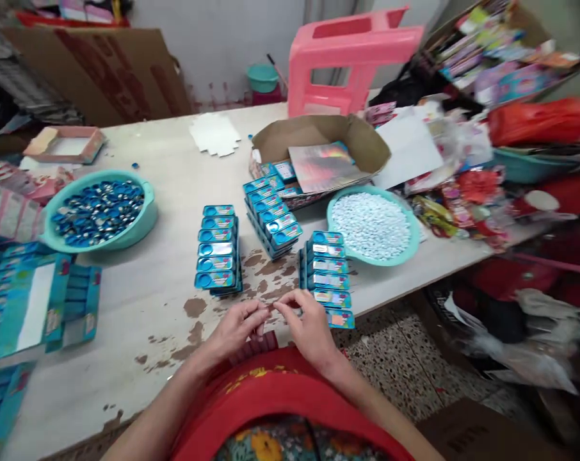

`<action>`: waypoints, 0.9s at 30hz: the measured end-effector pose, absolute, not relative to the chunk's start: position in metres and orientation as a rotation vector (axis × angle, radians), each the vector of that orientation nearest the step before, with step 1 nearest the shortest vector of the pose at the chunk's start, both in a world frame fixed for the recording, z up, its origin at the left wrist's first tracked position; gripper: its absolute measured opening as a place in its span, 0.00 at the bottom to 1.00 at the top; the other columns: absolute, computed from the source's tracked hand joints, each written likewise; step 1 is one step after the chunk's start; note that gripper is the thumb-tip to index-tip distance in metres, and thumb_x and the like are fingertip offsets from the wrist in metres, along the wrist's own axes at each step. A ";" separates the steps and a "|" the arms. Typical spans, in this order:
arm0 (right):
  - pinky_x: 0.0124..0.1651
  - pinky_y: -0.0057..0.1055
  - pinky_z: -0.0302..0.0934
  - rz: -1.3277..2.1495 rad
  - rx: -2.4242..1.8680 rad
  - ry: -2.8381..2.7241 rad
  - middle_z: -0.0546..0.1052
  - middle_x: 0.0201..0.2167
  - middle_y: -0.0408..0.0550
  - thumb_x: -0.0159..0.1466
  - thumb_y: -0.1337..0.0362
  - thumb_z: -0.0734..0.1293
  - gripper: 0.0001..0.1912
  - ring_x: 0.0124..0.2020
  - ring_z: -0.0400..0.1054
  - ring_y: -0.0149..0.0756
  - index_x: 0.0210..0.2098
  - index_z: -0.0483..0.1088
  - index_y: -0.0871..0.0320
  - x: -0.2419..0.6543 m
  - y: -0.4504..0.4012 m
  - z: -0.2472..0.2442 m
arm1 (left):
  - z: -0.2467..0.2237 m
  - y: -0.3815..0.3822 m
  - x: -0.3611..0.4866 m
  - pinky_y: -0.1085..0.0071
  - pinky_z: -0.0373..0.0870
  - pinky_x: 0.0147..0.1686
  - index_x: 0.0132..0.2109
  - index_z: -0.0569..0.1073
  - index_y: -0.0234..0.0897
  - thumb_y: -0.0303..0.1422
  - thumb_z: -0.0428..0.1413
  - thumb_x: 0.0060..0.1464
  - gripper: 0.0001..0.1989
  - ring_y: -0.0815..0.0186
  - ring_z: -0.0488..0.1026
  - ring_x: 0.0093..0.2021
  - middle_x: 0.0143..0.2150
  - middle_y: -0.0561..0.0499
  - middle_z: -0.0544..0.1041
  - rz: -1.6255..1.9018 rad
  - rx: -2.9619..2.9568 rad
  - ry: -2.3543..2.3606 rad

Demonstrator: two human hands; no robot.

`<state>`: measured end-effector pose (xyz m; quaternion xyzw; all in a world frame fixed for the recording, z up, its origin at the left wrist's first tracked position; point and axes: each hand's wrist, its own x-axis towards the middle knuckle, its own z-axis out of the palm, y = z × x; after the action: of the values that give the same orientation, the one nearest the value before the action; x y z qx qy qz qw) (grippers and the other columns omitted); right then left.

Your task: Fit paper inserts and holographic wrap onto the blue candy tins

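Both hands meet at the table's front edge, close to my body. My left hand (239, 323) has its thumb and fingers pinched together, and my right hand (305, 320) pinches just beside it. Whatever lies between the fingertips is too small to name. Right by my right hand stands a stack of blue cases (329, 282). Another stack of blue cases (216, 264) is up and left of my left hand. A third stack (273, 214) stands farther back, between the two.
A teal basin of blue pieces (152, 214) sits left, and a basin of white pieces (415, 240) right. Behind are an open cardboard box (314, 131) and a pink stool (299, 70). Blue packaging (18, 320) lies far left; mixed packages crowd the right.
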<state>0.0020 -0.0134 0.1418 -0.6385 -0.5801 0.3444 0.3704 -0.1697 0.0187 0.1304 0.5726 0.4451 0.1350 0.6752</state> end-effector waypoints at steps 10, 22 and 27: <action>0.52 0.39 0.58 0.564 -1.770 -1.142 0.76 0.38 0.50 0.52 0.58 0.70 0.08 0.44 0.69 0.41 0.26 0.76 0.56 0.119 0.080 0.127 | 0.150 0.147 -0.049 0.79 0.55 0.16 0.40 0.63 0.37 0.39 0.47 0.56 0.10 0.75 0.61 0.15 0.20 0.59 0.67 0.308 1.624 0.915; 0.55 0.37 0.54 0.699 -1.864 -1.067 0.75 0.45 0.50 0.50 0.60 0.68 0.07 0.48 0.67 0.43 0.24 0.76 0.56 0.140 0.109 0.107 | 0.143 0.174 -0.015 0.75 0.58 0.25 0.35 0.71 0.34 0.31 0.48 0.53 0.09 0.69 0.68 0.24 0.22 0.52 0.74 0.148 1.993 1.206; 0.56 0.38 0.54 0.747 -1.812 -1.042 0.74 0.46 0.49 0.49 0.60 0.68 0.08 0.49 0.67 0.43 0.25 0.76 0.57 0.145 0.110 0.107 | 0.147 0.177 -0.016 0.74 0.58 0.27 0.33 0.74 0.35 0.32 0.50 0.51 0.09 0.67 0.70 0.29 0.29 0.49 0.77 0.201 2.097 1.264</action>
<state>0.1449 0.1100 0.1072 -0.7310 -0.4204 0.3013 0.4450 -0.0161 0.1767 0.1467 0.8040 0.4846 0.0770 0.3359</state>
